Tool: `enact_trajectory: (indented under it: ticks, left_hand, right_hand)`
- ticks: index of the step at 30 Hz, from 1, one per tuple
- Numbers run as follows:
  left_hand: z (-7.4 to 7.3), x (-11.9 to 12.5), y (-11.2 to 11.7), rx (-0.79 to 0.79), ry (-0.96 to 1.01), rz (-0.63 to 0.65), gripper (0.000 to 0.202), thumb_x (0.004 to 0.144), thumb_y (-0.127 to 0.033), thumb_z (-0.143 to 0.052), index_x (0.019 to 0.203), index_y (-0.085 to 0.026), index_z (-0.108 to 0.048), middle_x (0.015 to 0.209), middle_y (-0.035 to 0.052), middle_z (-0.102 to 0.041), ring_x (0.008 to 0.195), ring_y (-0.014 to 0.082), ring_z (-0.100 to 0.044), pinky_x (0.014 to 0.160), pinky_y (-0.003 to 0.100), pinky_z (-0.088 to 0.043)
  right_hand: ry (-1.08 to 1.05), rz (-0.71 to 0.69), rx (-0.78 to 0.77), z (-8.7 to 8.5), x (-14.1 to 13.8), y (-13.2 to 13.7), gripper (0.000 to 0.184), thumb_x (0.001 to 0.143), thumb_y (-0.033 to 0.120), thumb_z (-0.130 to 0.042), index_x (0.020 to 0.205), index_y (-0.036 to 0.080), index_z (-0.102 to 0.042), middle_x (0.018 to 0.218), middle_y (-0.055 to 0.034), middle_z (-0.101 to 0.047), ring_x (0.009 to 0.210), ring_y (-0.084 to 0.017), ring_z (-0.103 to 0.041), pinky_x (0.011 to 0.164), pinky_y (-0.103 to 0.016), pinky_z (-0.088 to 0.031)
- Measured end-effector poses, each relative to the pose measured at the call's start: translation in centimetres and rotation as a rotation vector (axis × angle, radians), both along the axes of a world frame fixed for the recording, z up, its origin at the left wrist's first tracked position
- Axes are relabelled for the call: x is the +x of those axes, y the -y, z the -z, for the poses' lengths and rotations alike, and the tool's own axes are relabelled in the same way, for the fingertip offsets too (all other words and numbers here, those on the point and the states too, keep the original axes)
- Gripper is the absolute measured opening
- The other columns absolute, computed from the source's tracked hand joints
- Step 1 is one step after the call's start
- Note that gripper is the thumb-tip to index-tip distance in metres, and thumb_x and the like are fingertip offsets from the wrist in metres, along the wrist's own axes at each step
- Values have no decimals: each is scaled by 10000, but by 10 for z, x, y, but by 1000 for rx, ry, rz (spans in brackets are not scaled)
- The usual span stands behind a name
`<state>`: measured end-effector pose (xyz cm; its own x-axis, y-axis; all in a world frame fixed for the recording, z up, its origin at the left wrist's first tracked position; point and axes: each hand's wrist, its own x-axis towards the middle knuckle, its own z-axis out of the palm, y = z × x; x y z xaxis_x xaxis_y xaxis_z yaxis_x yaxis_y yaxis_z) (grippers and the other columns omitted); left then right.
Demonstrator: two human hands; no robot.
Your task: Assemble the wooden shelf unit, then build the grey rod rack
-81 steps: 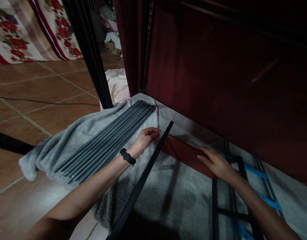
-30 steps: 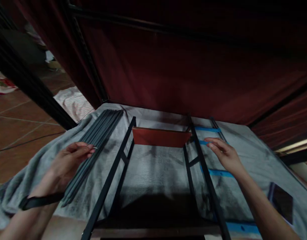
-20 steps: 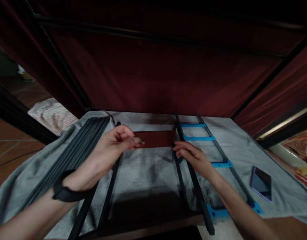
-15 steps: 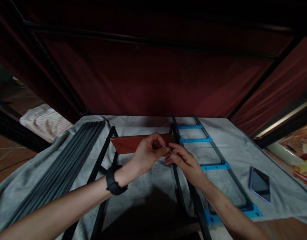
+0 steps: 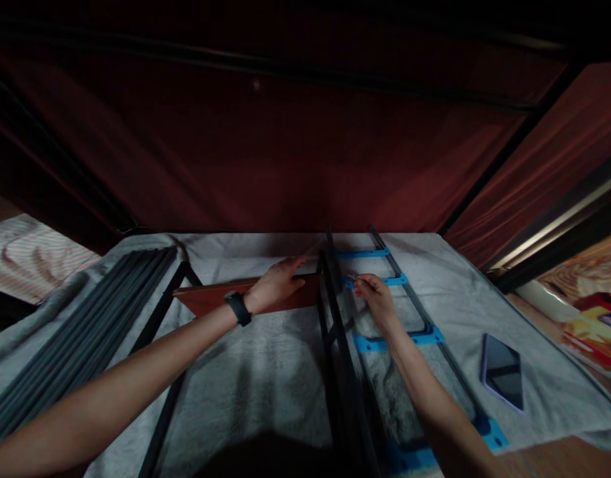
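My left hand (image 5: 278,285), with a black watch on its wrist, lies over the top of the reddish-brown board (image 5: 290,303), fingers stretched toward the board's right end. Whether it presses on the board is hard to tell. Dark metal bars (image 5: 154,326) stand at both ends of the board as a frame. To the right of this frame, my right hand (image 5: 377,299) pinches a small, thin metal piece, perhaps a screw (image 5: 353,277); it is too small to make out surely. Below that hand lies a ladder-like rack with blue crosspieces (image 5: 419,337).
Several grey tubes (image 5: 93,332) lie side by side at the left on the grey cloth (image 5: 265,372). A phone (image 5: 503,372) rests at the right. A dark red curtain (image 5: 305,159) hangs behind, and a red and yellow packet (image 5: 596,328) sits at the far right.
My hands, together over the board before, have moved apart. The left has opened onto the board; the right has gone rightward with the small metal piece. The view has shifted slightly.
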<state>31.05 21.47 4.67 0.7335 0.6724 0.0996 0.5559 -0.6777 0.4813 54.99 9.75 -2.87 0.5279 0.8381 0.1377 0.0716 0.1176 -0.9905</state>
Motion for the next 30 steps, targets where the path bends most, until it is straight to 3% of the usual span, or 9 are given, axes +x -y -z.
enact_trajectory:
  ticks: [4,7,9,13,18,25,30]
  left_hand:
    - [18,15,-9,-16,-58,58,364,880,-235,-570,1234,-183,-636,1239,90,-683,1121,255,-636,987,358,-473]
    - [21,25,-8,-12,-41,90,328,894,-197,-520,1185,-198,-671,1176,69,-713,1067,245,-658,950,341,-487]
    - [21,28,-6,7,-38,83,383,894,-181,-515,1253,-215,-640,1195,64,-708,1078,246,-656,958,343,-484]
    - [24,30,-4,13,-32,60,499,898,-183,-520,1395,-221,-533,1225,73,-695,1087,247,-657,965,348,-487]
    - [25,29,-2,11,-48,94,562,916,-186,-493,1475,-225,-454,1282,79,-671,1121,248,-648,965,345,-482]
    - [24,31,-7,-46,-79,168,651,915,-181,-474,1529,-362,-353,1309,22,-661,1109,236,-657,911,305,-475]
    - [21,35,-12,-100,-125,201,632,904,-180,-456,1512,-340,-398,1229,36,-699,1044,225,-677,855,278,-482]
  right_hand:
    - [-13,-11,-61,22,-6,-20,360,670,521,-724,850,217,-654,751,-17,-658,690,-175,-605,605,-312,-525]
    - [62,-22,-48,28,-13,-30,292,712,476,-690,854,222,-670,791,-22,-665,726,-178,-600,621,-295,-507]
    - [109,-32,-38,30,-15,-35,262,739,455,-667,862,224,-679,811,-24,-667,752,-183,-601,655,-301,-506]
    - [198,-51,-35,32,-15,-38,236,783,440,-633,884,232,-682,840,-24,-681,807,-197,-621,732,-324,-512]
    - [219,-92,-30,28,-22,-37,213,816,422,-595,895,237,-665,836,-23,-676,797,-196,-632,722,-321,-517]
    - [200,-2,-26,29,-21,-37,209,806,427,-611,884,239,-654,876,-33,-679,830,-208,-631,769,-346,-523]
    - [141,-30,-16,30,-18,-35,222,808,442,-607,908,249,-649,839,-25,-674,788,-207,-631,716,-340,-527]
